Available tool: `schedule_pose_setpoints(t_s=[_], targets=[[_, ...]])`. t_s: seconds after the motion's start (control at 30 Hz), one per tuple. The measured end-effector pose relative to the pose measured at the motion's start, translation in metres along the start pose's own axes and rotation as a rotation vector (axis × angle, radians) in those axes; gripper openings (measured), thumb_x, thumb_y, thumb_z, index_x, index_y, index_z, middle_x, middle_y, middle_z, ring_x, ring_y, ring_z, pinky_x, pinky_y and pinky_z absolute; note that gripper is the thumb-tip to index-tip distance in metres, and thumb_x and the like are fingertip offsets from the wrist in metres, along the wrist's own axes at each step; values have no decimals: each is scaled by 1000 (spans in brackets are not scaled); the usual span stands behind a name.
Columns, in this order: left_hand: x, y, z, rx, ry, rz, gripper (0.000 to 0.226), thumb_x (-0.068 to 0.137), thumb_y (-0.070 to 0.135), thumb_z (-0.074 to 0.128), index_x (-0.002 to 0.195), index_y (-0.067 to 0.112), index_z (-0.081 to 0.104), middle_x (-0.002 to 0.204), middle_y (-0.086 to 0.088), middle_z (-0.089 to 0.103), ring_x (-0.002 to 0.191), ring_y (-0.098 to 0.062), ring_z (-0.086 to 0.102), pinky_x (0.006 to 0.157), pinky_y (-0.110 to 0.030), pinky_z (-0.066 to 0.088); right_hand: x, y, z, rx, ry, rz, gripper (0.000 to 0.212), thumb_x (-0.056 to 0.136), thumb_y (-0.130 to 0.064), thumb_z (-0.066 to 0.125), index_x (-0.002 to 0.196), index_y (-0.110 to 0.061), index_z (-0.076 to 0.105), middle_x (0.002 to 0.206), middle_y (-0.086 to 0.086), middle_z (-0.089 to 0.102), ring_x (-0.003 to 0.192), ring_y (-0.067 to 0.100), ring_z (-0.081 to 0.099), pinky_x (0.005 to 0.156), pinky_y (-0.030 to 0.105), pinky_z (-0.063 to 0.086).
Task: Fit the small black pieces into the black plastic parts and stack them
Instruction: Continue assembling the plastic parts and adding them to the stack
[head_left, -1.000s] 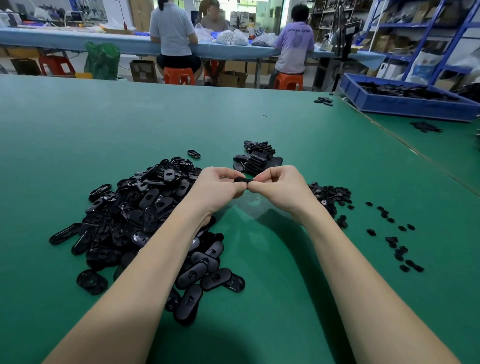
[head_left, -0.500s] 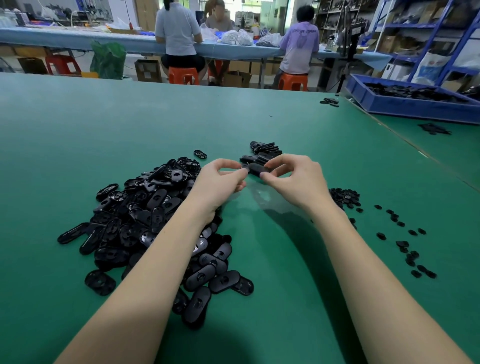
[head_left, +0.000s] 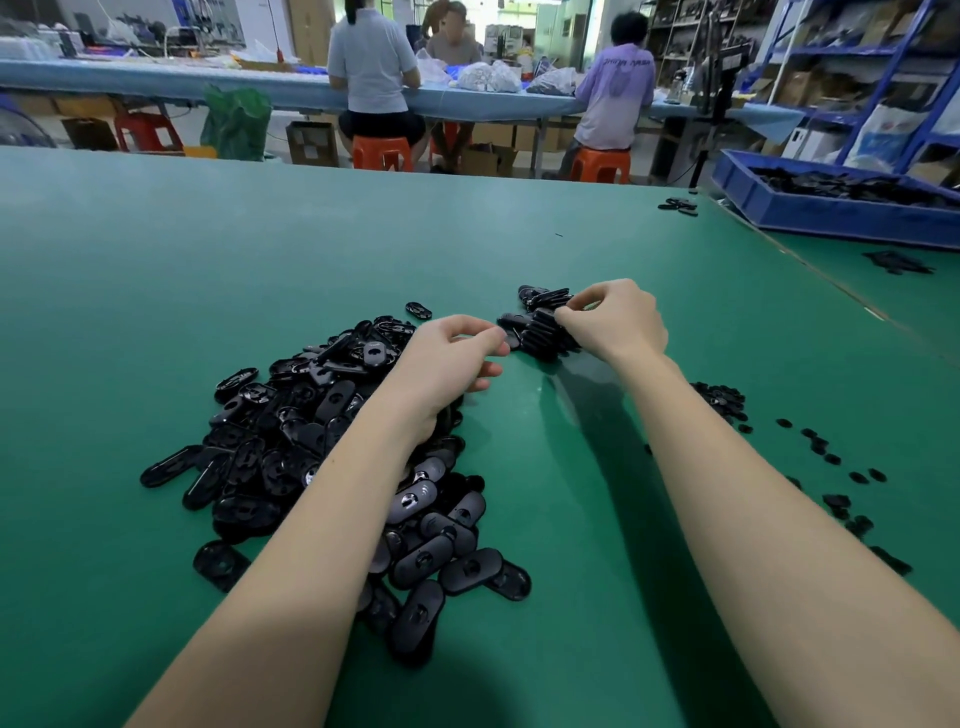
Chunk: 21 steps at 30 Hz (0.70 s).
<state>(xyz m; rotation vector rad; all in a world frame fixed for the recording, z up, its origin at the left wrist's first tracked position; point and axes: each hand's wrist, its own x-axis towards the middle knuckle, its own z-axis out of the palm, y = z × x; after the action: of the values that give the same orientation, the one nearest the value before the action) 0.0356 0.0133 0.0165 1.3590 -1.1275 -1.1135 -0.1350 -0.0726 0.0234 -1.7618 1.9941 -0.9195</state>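
Pinching the top black plastic part of the leaning stack (head_left: 540, 327) with the curled fingertips of the right hand (head_left: 618, 319), at the far middle of the green counter (head_left: 156, 270). Hovering the left hand (head_left: 447, 364) just beside it, fingers loosely curled, holding nothing visible. Lying under the left forearm: a big loose heap (head_left: 322, 441) of glossy black oval parts with round center holes. Scattering at right: small black pieces (head_left: 826, 452).
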Motion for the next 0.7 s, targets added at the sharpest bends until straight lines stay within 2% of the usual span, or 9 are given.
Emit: schedule_pose_setpoints(t_s=[0.1, 0.2, 0.3, 0.4, 0.5, 0.6, 0.7], targets=[[1, 3, -4, -2, 6, 8, 10, 98, 21, 60, 97, 15, 68, 94, 0, 75, 69, -9, 66, 62, -15, 54, -12, 4, -4, 51, -22, -45, 13, 84, -34, 65, 90, -33, 75, 91, -13, 72, 94, 18, 64, 68, 27, 42], [2, 5, -8, 23, 8, 24, 18, 101, 24, 55, 93, 16, 69, 95, 1, 76, 69, -9, 68, 66, -19, 56, -30, 9, -1, 109, -85, -111, 10, 83, -33, 67, 83, -31, 76, 78, -16, 70, 89, 12, 67, 74, 29, 51], [3, 7, -12, 86, 10, 81, 33, 106, 33, 44, 92, 18, 70, 93, 3, 77, 75, -10, 71, 71, -24, 57, -49, 10, 9, 76, -186, -192, 8, 83, -33, 69, 81, -31, 77, 78, -15, 71, 86, 9, 68, 80, 29, 56], [4, 9, -18, 118, 20, 124, 41, 107, 38, 39, 93, 18, 71, 91, 2, 78, 84, -15, 73, 76, -28, 56, -63, 6, 19, -4, -289, -286, 7, 84, -37, 71, 82, -34, 76, 77, -19, 69, 81, 3, 65, 75, 26, 51], [5, 7, -24, 184, 21, 155, 44, 107, 41, 36, 94, 19, 72, 94, 2, 78, 94, -18, 73, 88, -35, 53, -70, -3, 26, -7, -316, -350, 7, 84, -39, 72, 87, -35, 76, 83, -18, 71, 82, 2, 63, 73, 26, 46], [5, 7, -28, 184, 36, 172, 44, 107, 40, 36, 93, 18, 72, 95, 1, 77, 95, -18, 73, 90, -36, 55, -76, -11, 33, -14, -306, -441, 17, 86, -39, 73, 103, -40, 75, 98, -18, 72, 77, 3, 53, 76, 26, 46], [5, 7, -29, 176, 45, 179, 44, 108, 39, 36, 92, 18, 71, 96, 0, 76, 97, -20, 72, 89, -36, 56, -80, -18, 39, -71, -319, -513, 27, 88, -39, 72, 115, -43, 73, 109, -14, 68, 93, 10, 57, 86, 30, 49]])
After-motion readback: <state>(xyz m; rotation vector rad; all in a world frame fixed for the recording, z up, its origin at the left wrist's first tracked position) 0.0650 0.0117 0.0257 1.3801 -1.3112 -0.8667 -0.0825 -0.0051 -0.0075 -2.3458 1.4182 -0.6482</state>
